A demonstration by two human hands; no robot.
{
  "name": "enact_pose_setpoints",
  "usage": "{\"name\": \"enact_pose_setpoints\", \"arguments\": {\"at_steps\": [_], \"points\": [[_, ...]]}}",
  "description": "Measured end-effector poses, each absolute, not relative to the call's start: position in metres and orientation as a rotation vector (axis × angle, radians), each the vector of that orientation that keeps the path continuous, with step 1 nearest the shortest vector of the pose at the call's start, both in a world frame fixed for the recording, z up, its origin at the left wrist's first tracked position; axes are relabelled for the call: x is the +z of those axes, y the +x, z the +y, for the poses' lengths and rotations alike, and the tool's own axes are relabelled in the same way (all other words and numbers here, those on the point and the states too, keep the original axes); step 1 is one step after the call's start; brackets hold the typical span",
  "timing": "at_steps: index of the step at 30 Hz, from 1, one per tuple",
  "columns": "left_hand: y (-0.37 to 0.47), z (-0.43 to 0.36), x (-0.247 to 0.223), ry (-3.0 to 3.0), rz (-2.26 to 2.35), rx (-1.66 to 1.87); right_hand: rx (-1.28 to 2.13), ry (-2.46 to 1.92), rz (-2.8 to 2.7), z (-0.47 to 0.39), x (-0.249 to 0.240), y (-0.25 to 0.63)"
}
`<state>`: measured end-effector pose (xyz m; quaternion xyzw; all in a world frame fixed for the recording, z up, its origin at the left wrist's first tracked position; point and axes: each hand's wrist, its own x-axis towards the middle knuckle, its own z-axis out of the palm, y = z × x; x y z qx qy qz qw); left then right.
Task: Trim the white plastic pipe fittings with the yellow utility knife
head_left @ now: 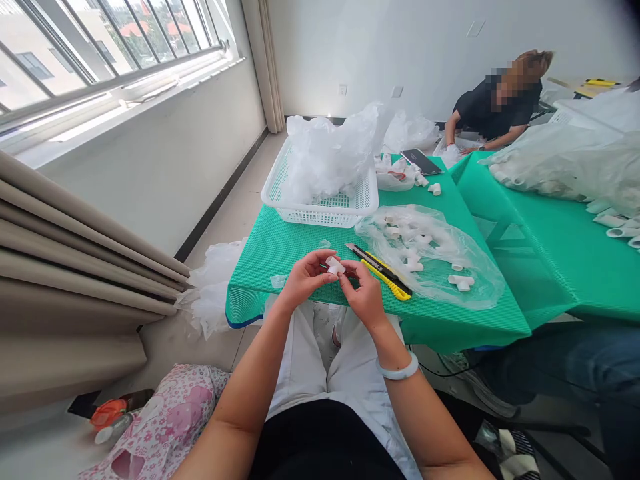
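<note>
the left hand pinches the fitting between thumb and fingertips, and the right hand grips its other side the same way. the fitting is just above the near edge of the table, between the two hands. a light fingertip hold suits it best: the piece is small and looks smooth, so a hard squeeze could make it slip. steady it with one hand and turn it with the other, fingertips off the open ends so the rims show. tilting it toward the window should give better light on the white surface.

the knife lies just beside the right hand, its tip pointing up and left, past the fingers. the blade looks to be out, so the right hand does well to lift clear rather than slide sideways.

the bag spreads to the right of the knife, with more fittings in or on it; i cannot tell which for each. beyond the hands, the basket holds crumpled plastic.
</note>
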<state>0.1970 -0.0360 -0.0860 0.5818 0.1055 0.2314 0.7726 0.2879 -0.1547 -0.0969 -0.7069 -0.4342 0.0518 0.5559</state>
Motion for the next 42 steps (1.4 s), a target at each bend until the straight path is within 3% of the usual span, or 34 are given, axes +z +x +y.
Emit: {"name": "enact_pose_setpoints", "arguments": {"at_steps": [18,25,42], "points": [[0.1955,-0.0337,-0.0827,1.384,0.260,0.414,0.155,-1.695,-1.053,-0.1530,-0.0955,0.2883],[0.1962,-0.0322,-0.0865,1.473,0.276,0.551,0.106,-1.682,-1.078,-0.1530,-0.0976,0.2891],[0.1977,-0.0363,-0.0852,1.254,0.262,0.465,0.125,-1.610,-1.041,-0.1539,-0.0981,0.2892]]}}
